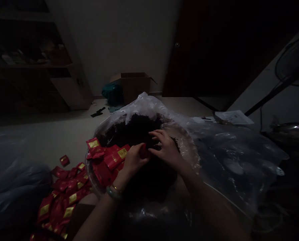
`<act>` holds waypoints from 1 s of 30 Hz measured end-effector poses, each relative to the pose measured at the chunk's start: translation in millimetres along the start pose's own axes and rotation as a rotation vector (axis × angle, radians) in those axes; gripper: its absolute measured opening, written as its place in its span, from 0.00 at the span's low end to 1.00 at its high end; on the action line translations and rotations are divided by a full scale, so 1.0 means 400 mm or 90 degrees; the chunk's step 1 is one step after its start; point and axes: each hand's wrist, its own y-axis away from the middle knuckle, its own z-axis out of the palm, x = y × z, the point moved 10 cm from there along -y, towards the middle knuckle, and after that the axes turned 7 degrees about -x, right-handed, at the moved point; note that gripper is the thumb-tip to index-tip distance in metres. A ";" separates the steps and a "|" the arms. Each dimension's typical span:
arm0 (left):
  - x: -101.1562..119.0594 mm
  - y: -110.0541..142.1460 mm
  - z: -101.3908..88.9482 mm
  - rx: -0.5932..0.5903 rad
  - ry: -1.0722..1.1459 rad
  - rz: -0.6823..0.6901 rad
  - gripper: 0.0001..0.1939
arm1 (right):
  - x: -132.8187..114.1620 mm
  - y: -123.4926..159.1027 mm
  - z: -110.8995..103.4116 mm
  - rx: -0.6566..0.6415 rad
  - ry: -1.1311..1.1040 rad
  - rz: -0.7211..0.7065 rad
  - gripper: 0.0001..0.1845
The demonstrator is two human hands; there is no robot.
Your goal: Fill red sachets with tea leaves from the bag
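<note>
Dark, shredded, loose leaf-like material (136,127) is heaped in a wide round basin lined with a clear plastic bag (146,102). My left hand (134,159) is closed round a small red packet (144,152) over the heap. Just to its right is my right hand (166,147), its fingers and thumb apart and nothing visible between them. The dim light hides whether its thumb touches the packet. Several red packets with gold labels (111,160) lie piled inside the basin's left side, beside my left wrist.
More red packets (71,184) are heaped on the floor at left. Clear plastic sheeting (229,150) spreads to the right, with a white tray (233,117) behind it. An open cardboard box (135,85) and a teal bag (111,93) stand by the wall. A fan (295,63) is at far right.
</note>
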 end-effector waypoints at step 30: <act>-0.089 -0.009 -0.092 0.120 0.130 -0.123 0.25 | 0.218 0.033 0.239 -0.196 0.164 0.189 0.48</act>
